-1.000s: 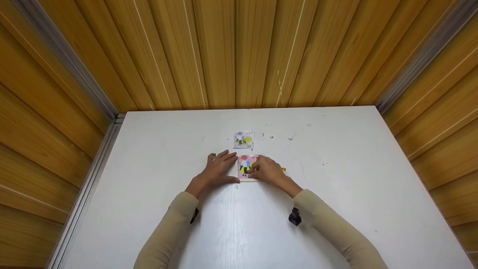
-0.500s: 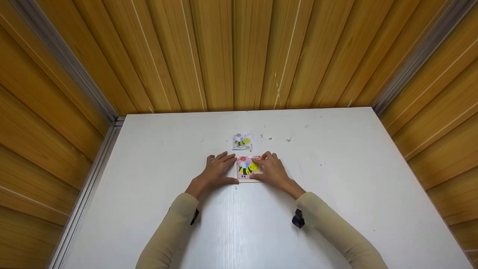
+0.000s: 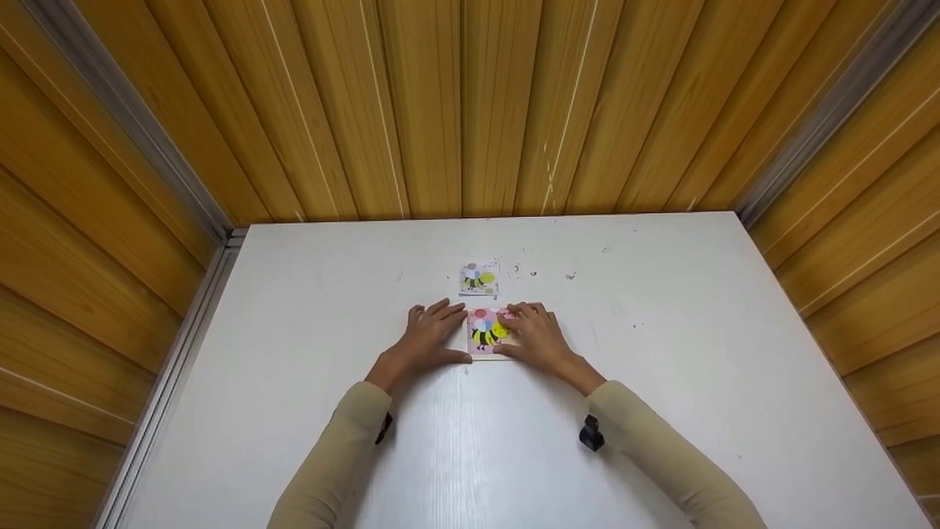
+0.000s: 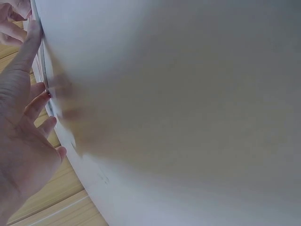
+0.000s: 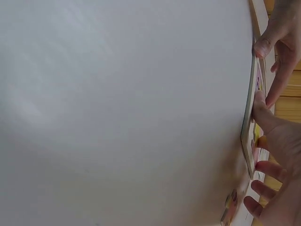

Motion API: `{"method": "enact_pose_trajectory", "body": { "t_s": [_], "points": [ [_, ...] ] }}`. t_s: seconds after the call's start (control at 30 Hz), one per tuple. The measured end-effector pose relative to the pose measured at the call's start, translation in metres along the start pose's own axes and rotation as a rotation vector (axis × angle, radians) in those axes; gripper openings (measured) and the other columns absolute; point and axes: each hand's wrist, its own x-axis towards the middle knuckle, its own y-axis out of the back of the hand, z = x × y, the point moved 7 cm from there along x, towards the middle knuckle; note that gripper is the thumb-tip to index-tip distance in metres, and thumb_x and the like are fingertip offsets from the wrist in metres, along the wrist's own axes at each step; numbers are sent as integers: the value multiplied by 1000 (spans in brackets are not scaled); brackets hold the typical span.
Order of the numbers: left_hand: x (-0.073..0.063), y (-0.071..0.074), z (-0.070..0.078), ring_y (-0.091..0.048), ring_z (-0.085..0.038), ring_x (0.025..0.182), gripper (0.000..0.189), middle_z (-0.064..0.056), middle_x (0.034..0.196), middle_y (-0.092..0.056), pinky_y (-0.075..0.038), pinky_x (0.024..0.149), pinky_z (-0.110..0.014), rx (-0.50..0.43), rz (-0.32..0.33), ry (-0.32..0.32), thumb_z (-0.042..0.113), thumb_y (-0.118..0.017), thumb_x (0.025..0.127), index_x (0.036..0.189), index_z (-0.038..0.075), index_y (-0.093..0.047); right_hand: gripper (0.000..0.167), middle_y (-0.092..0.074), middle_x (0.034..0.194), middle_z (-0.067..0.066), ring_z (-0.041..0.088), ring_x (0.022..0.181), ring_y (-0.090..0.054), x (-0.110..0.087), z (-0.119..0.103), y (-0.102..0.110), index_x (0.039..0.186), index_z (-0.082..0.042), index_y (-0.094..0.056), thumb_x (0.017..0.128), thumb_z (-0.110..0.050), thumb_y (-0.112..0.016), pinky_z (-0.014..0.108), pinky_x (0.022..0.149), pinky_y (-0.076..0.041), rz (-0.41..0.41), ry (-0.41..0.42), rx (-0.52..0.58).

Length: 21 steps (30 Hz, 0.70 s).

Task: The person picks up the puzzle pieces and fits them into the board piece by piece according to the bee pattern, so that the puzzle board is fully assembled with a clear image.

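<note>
A square wooden jigsaw puzzle board (image 3: pixel 485 338) with a bee picture lies flat on the white table. My left hand (image 3: pixel 429 336) holds its left side, with the thumb at the near corner and the forefinger at the far one. Over the right part of the board, my right hand (image 3: pixel 540 338) has its thumb and forefinger on either side of the puzzle piece (image 3: pixel 500 330) with the bee's yellow head. Bare wood shows beside that piece. The right hand covers much of the board's right edge. A loose puzzle piece (image 5: pixel 229 207) lies on the table beyond the board's right end.
A small printed card (image 3: pixel 479 278) with the same bee picture lies just behind the board. Dark marks (image 3: pixel 534 273) dot the white table (image 3: pixel 330 294) to the right of the card. Wood-patterned walls (image 3: pixel 433 110) stand behind and at both sides.
My right hand has drawn back slightly to the right and its thumb and forefinger have spread, uncovering the bee's yellow head. The left hand has stayed at the board's left side.
</note>
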Motion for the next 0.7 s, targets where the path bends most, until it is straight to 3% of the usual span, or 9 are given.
{"method": "enact_pose_trajectory", "body": {
  "t_s": [0.3,0.5,0.7],
  "points": [
    [3,-1,-1,-30,-36,154,91,-8,163,-41,-24,116,-65,5,-5,10,60,-74,85,153,8,-46,62,-57,140,17,40,136,-40,0,-3,2,137,-11,-66,86,-46,-79,60,108,-32,16,-8,17],
    [4,0,-1,-29,-35,155,90,-7,164,-40,-23,117,-65,3,-11,22,59,-75,85,154,9,-45,63,-60,131,15,38,130,-44,3,0,2,136,-12,-68,85,-48,-79,57,106,-35,6,-16,7],
    [1,0,-1,-29,-35,155,89,-7,164,-40,-23,118,-64,4,-7,20,59,-75,85,154,9,-45,66,-58,142,12,37,133,-44,-3,1,-5,144,-15,-60,89,-49,-75,56,105,-35,16,-50,46]
  ]
}}
